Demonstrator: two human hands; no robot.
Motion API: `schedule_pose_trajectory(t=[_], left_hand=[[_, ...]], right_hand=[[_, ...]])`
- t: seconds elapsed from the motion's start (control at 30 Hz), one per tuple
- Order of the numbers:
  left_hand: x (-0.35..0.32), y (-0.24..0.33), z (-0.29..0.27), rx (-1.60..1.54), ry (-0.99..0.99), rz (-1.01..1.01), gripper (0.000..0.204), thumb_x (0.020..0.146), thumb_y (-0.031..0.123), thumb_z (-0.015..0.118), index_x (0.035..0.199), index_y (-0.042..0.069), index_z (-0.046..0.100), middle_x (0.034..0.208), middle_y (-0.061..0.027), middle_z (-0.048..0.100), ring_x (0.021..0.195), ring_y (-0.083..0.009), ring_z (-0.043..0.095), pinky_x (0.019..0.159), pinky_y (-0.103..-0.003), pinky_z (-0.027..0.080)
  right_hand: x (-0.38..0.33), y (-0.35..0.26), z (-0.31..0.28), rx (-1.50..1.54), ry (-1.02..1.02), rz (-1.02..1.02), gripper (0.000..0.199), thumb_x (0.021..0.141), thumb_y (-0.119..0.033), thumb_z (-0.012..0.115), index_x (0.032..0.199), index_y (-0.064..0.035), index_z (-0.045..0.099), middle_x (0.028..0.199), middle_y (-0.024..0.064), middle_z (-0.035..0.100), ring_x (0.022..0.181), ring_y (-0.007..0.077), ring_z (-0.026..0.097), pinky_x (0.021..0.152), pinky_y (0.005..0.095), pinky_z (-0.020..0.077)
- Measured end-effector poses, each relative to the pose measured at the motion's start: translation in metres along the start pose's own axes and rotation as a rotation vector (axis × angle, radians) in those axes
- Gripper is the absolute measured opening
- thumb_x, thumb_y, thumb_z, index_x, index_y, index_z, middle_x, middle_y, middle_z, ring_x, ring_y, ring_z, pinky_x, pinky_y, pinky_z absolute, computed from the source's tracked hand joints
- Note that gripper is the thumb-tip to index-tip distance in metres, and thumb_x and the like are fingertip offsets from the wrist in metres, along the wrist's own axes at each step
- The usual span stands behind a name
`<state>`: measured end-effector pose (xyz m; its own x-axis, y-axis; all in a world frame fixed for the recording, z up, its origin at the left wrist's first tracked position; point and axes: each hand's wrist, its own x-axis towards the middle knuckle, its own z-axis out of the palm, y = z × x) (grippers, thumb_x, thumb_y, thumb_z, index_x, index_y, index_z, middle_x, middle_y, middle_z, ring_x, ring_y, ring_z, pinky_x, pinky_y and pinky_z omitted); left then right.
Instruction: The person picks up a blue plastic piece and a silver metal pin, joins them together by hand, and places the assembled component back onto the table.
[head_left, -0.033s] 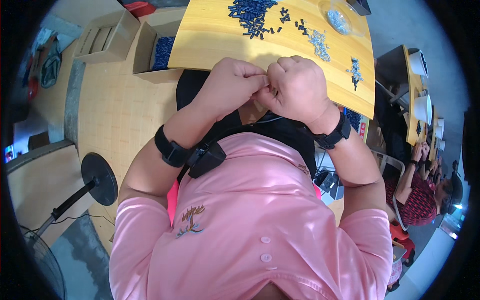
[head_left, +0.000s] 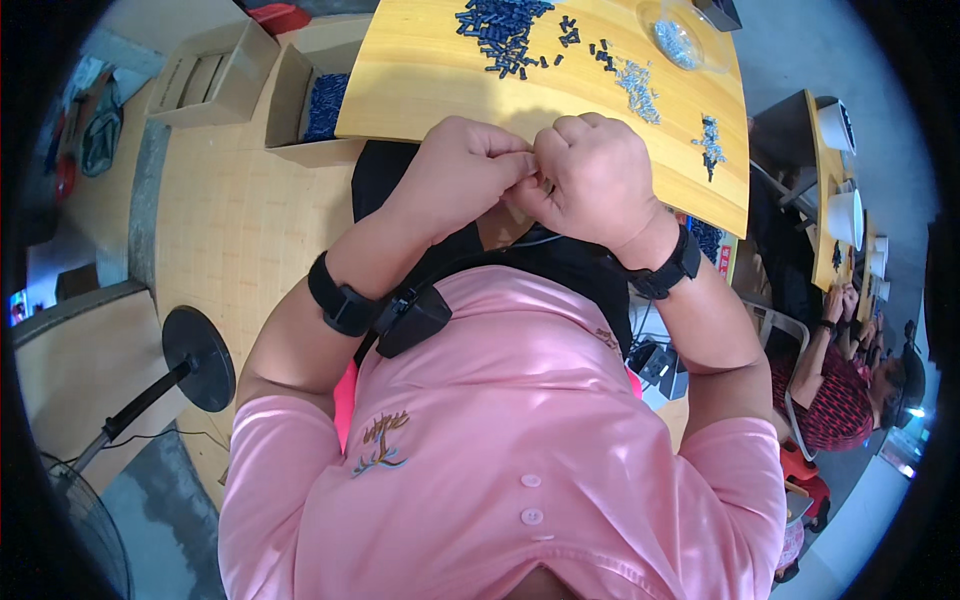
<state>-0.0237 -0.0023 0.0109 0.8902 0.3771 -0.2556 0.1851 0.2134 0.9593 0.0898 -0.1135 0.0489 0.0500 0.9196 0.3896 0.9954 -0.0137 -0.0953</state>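
At the near edge of the wooden table [head_left: 420,100], my left hand [head_left: 462,172] and my right hand [head_left: 598,178] meet fingertip to fingertip. Both are closed in a pinch, and whatever sits between the fingers is too small and hidden to name. Beyond them lies a heap of small black cylindrical parts [head_left: 503,35]. To its right is a scatter of small silvery metal pieces [head_left: 638,92]. Nearer the right edge is a little pile of silvery and black pieces [head_left: 711,143]. A clear round dish [head_left: 675,45] holds more silvery pieces.
An open cardboard box [head_left: 290,125] with dark blue parts stands left of the table, another cardboard box [head_left: 213,80] beyond it. A fan [head_left: 90,500] and a black round base on a pole [head_left: 198,358] are at left. Another person [head_left: 825,390] sits at a bench on the right.
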Motion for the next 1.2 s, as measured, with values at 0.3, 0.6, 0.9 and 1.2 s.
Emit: schedule_pose_trajectory(t=[0.3,0.6,0.9,1.2], left_hand=[[-0.010,0.015,-0.003,0.322,0.057,0.144,0.018,0.076,0.013,0.058,0.070,-0.003,0.065,0.051,-0.0083,0.056,0.046,-0.0100,0.049,0.047,-0.025,0.041],[-0.008,0.013,-0.052,0.113,0.100,0.023,0.020,0.084,0.017,0.062,0.093,0.000,0.066,0.082,-0.0063,0.066,0.070,-0.0114,0.062,0.067,-0.023,0.050],[0.009,-0.033,-0.187,-0.208,0.684,0.030,0.019,0.086,0.016,0.059,0.095,-0.001,0.061,0.085,-0.0079,0.064,0.072,-0.0114,0.062,0.064,-0.020,0.051],[0.042,-0.026,-0.212,-0.268,0.761,0.018,0.025,0.088,0.011,0.053,0.108,-0.004,0.053,0.096,-0.0134,0.062,0.079,-0.0170,0.062,0.068,-0.023,0.052]], right_hand=[[0.001,-0.007,0.003,0.055,0.076,-0.014,0.019,0.057,-0.020,0.066,0.056,-0.0081,0.051,0.058,0.0083,0.051,0.054,0.0265,0.055,0.050,0.0376,0.0449],[0.004,-0.001,0.010,0.210,0.018,0.074,0.020,0.071,-0.022,0.067,0.072,-0.0045,0.056,0.066,0.0131,0.055,0.061,0.0319,0.056,0.056,0.0388,0.0453],[-0.051,0.026,0.029,0.220,-0.182,0.449,0.014,0.077,-0.014,0.063,0.078,-0.0028,0.053,0.070,0.0156,0.056,0.067,0.0340,0.056,0.059,0.0403,0.0446],[-0.046,0.026,0.032,0.277,-0.150,0.457,0.015,0.075,-0.012,0.062,0.074,-0.0033,0.050,0.069,0.0153,0.054,0.067,0.0342,0.056,0.059,0.0400,0.0443]])
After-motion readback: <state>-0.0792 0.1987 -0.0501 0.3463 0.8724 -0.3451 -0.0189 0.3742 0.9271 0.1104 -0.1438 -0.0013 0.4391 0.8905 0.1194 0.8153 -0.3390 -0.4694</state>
